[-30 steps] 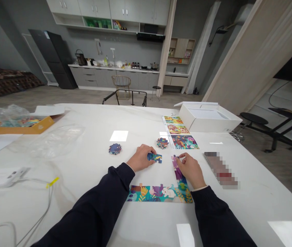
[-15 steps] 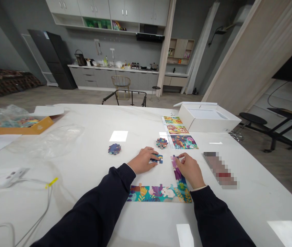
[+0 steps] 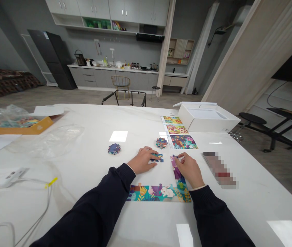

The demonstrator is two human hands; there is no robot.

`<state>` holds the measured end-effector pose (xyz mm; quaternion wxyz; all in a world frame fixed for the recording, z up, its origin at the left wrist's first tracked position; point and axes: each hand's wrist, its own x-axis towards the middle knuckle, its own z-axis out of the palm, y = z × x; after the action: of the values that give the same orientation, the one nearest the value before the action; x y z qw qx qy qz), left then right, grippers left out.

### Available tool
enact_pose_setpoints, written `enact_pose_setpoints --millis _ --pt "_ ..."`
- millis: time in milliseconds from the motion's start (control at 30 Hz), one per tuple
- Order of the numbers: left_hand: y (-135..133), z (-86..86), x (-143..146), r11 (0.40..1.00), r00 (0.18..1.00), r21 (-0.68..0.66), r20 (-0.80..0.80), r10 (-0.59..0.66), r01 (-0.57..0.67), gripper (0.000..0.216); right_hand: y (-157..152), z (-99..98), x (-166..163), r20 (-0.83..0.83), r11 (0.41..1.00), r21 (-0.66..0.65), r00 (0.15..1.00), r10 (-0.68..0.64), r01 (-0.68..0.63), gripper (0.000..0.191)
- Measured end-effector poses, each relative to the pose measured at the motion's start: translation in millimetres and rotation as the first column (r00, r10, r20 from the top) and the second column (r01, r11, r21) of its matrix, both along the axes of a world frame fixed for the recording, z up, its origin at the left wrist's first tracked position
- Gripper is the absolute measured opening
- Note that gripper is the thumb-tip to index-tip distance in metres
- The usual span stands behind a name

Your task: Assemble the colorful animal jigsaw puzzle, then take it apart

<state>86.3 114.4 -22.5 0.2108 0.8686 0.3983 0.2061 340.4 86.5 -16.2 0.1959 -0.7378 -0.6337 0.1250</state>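
Observation:
My left hand (image 3: 144,160) lies palm down on the white table, fingers spread over a blue-green puzzle piece (image 3: 159,158) that shows partly beneath them. Thumb and fingertips of my right hand (image 3: 190,170) close on a pink-purple puzzle piece (image 3: 173,161) at the top of the joined right column. That column meets a joined bottom row (image 3: 153,193) with a white rabbit and plants, forming an L. My left sleeve covers part of the row's left end. Beyond my hands are two stacks of loose pieces, one left (image 3: 114,148) and one nearer the middle (image 3: 161,142).
Three printed picture sheets (image 3: 184,142) lie before an open white box (image 3: 208,121). A pixelated flat object (image 3: 219,169) is right of my right hand. To the left are an orange tray (image 3: 43,126) of pieces, clear plastic wrap (image 3: 58,139), and a white device (image 3: 1,177) with cables.
The blue-green piece under my left fingers has shifted very slightly. My right hand stays at the top of the column.

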Motion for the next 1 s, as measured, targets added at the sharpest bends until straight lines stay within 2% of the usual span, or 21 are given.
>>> enact_pose_setpoints --millis 300,567,733,933,1000 --pt "-0.2 5.4 -1.3 0.999 0.999 -0.028 -0.02 0.034 -0.034 0.03 0.3 -0.4 0.8 -0.015 1.0 0.002 1.0 0.01 -0.01 0.016" --pt "0.5 6.8 -5.4 1.0 0.999 0.011 -0.053 0.012 -0.011 0.028 -0.3 -0.1 0.9 -0.03 1.0 0.003 1.0 0.008 -0.008 0.016" --pt "3.3 2.3 -7.3 1.0 1.0 -0.018 0.002 0.021 -0.021 0.03 -0.2 -0.6 1.0 -0.032 1.0 0.004 0.999 0.007 -0.007 0.016" --pt "4.5 0.1 -6.7 0.997 0.994 -0.032 0.087 0.071 -0.068 0.048 -0.1 0.2 0.8 -0.015 1.0 0.004 1.0 0.008 -0.008 0.015" --pt "4.2 0.5 -7.1 0.997 0.994 -0.019 0.085 0.071 -0.069 0.044 0.3 -0.4 1.1 -0.014 1.0 0.001 1.0 0.011 -0.011 0.016"
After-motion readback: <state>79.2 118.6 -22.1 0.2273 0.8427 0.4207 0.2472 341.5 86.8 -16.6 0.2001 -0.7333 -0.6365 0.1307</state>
